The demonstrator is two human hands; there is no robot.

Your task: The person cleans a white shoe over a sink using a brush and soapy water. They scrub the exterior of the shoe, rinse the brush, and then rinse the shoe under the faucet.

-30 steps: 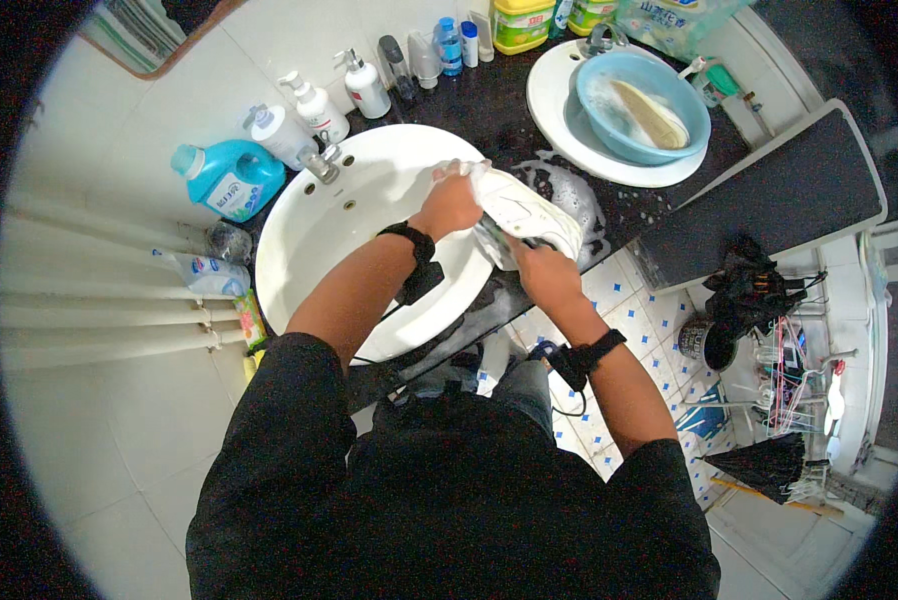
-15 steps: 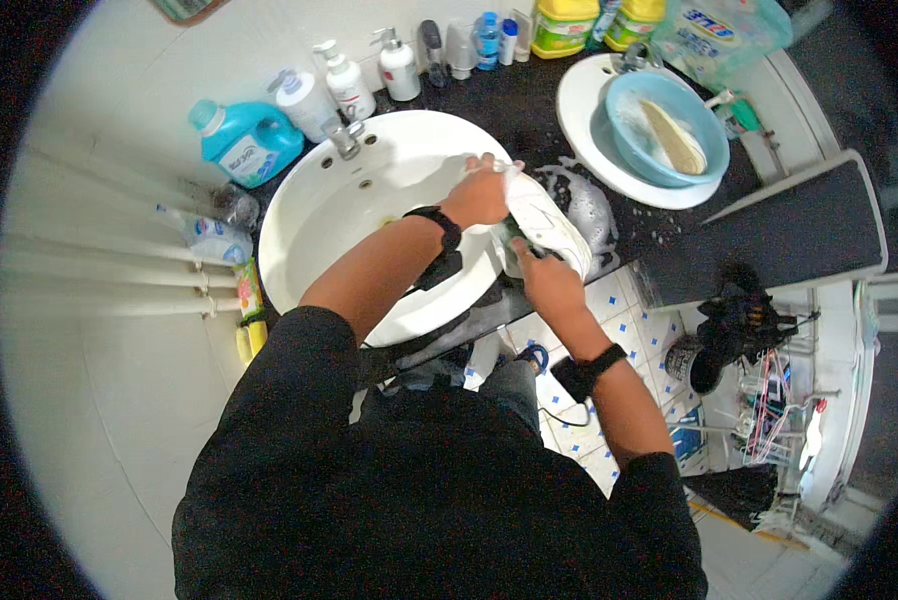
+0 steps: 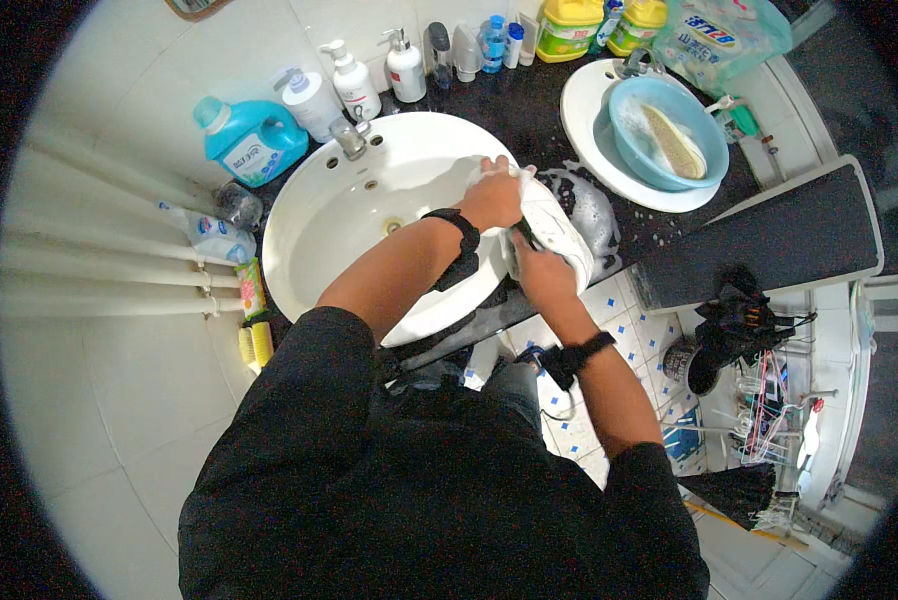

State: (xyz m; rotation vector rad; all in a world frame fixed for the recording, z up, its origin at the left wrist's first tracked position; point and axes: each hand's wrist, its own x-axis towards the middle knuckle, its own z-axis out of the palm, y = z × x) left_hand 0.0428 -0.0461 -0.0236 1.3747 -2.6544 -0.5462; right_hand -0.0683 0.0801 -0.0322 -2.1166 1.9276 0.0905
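A white shoe (image 3: 556, 228) with soap suds on it rests at the right rim of the white sink (image 3: 294, 235). My left hand (image 3: 493, 197) is closed on the end of the shoe farther from me. My right hand (image 3: 546, 274) is closed around a dark-handled brush (image 3: 525, 233) against the shoe's near side; its bristles are hidden. A second shoe (image 3: 674, 143) lies sole up in sudsy water in a light blue basin (image 3: 623, 150), which stands in another white sink (image 3: 577, 110) at the far right.
Foam (image 3: 594, 215) covers part of the black counter (image 3: 529, 120) right of the shoe. A faucet (image 3: 349, 138), a blue detergent jug (image 3: 254, 145), pump bottles (image 3: 406, 68) and yellow jugs (image 3: 569, 30) line the back. A dark panel (image 3: 769, 235) juts out at the right.
My right hand and the brush have moved slightly away from me along the shoe, and the right wrist has turned. My left hand keeps its hold, and the view has shifted a little.
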